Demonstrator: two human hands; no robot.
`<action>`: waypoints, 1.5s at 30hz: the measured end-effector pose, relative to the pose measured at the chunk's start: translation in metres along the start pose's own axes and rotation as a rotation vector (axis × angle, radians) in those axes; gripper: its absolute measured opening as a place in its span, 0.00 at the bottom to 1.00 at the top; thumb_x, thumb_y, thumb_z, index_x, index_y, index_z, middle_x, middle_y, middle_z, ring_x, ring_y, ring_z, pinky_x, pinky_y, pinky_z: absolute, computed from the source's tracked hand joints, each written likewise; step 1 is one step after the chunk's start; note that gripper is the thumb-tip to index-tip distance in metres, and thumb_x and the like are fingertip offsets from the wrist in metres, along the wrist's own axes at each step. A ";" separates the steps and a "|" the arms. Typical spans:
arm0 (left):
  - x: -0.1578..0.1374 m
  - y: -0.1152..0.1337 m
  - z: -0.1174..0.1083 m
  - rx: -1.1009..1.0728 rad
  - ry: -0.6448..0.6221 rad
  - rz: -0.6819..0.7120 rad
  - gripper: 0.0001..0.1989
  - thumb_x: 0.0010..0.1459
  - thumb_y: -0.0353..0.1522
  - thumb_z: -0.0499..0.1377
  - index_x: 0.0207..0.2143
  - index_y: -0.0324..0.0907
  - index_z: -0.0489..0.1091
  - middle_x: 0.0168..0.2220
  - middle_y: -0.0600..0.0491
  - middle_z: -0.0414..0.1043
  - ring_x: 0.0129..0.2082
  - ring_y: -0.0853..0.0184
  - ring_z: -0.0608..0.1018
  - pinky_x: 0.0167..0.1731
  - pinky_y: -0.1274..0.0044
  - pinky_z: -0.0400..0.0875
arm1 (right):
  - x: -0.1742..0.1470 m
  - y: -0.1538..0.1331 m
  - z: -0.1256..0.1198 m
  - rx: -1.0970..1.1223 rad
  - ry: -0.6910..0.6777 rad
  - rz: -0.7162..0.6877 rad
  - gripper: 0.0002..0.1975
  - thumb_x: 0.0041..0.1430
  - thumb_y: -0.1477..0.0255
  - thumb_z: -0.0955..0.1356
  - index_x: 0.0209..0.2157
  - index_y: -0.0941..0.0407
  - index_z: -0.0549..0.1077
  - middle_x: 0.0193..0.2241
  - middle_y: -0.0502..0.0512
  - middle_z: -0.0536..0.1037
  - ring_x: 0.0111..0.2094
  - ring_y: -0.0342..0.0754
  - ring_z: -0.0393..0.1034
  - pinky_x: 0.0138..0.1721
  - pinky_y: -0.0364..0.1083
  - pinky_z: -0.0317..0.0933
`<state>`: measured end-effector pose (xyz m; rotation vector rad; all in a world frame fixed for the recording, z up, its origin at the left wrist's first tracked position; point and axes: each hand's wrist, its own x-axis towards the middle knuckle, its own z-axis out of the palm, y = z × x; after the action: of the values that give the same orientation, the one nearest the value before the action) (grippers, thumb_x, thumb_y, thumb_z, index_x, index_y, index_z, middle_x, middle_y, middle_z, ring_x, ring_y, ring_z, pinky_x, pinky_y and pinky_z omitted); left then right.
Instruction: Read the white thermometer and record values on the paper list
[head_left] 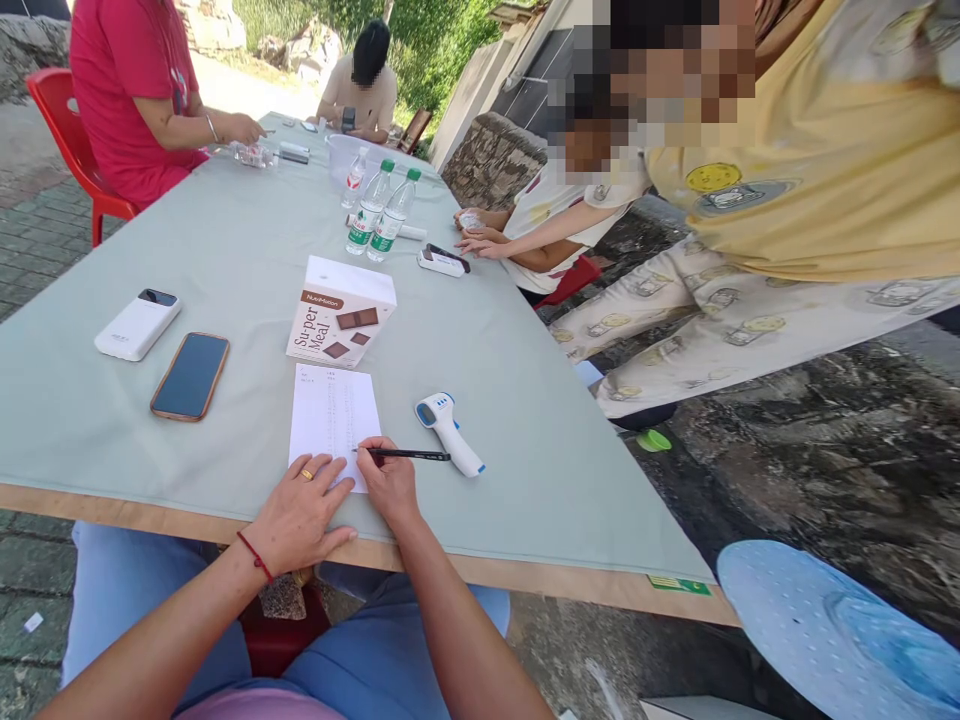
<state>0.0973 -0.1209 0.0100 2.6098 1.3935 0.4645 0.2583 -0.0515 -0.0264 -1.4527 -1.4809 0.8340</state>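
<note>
My right hand (389,484) is closed around a black pen (412,454), its tip on a white sheet of paper (311,420) with columns of small handwriting. Flat on the lower left of that sheet lies my left hand (306,508), fingers spread, a ring on one finger and a red cord at the wrist. Just behind the paper stands a white and brown "Super Meal" box (341,310). To the right of the pen rests a white and blue infrared thermometer (450,432). A dark-screened phone (190,376) and a white power bank (139,324) lie off to the left.
Water bottles (385,218) with green caps stand beyond the box, near a plastic basin (345,155). Several people sit or stand around the cloth-covered table (247,220). Another phone (444,260) lies by a co-worker's hand. A light-blue hat (832,630) is at the lower right.
</note>
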 end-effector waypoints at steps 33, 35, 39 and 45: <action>0.000 0.000 0.000 0.017 -0.017 -0.003 0.27 0.57 0.44 0.61 0.55 0.40 0.65 0.60 0.43 0.63 0.59 0.51 0.65 0.59 0.60 0.57 | 0.000 0.000 -0.001 0.013 0.053 0.062 0.12 0.47 0.61 0.64 0.26 0.54 0.72 0.20 0.49 0.74 0.23 0.47 0.67 0.29 0.46 0.63; 0.000 0.000 0.000 0.015 -0.016 -0.001 0.27 0.57 0.44 0.61 0.54 0.40 0.65 0.60 0.43 0.64 0.59 0.51 0.65 0.59 0.60 0.57 | 0.000 -0.001 -0.001 0.009 0.044 0.059 0.12 0.47 0.60 0.64 0.26 0.54 0.72 0.21 0.50 0.75 0.23 0.47 0.67 0.29 0.46 0.63; 0.000 0.000 0.000 0.015 -0.017 0.000 0.27 0.57 0.44 0.61 0.55 0.40 0.65 0.60 0.43 0.63 0.59 0.51 0.65 0.59 0.60 0.57 | 0.001 -0.001 -0.001 -0.001 0.029 0.057 0.11 0.46 0.61 0.63 0.26 0.54 0.72 0.20 0.49 0.75 0.23 0.47 0.67 0.30 0.46 0.63; 0.000 0.000 0.001 0.011 -0.014 0.004 0.27 0.57 0.44 0.61 0.54 0.40 0.65 0.60 0.42 0.64 0.59 0.51 0.65 0.59 0.59 0.57 | 0.000 0.002 -0.001 0.012 0.035 0.059 0.11 0.46 0.61 0.64 0.26 0.54 0.72 0.21 0.50 0.75 0.24 0.47 0.67 0.31 0.46 0.63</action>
<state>0.0973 -0.1209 0.0093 2.6192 1.3909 0.4398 0.2600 -0.0515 -0.0281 -1.5013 -1.4107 0.8477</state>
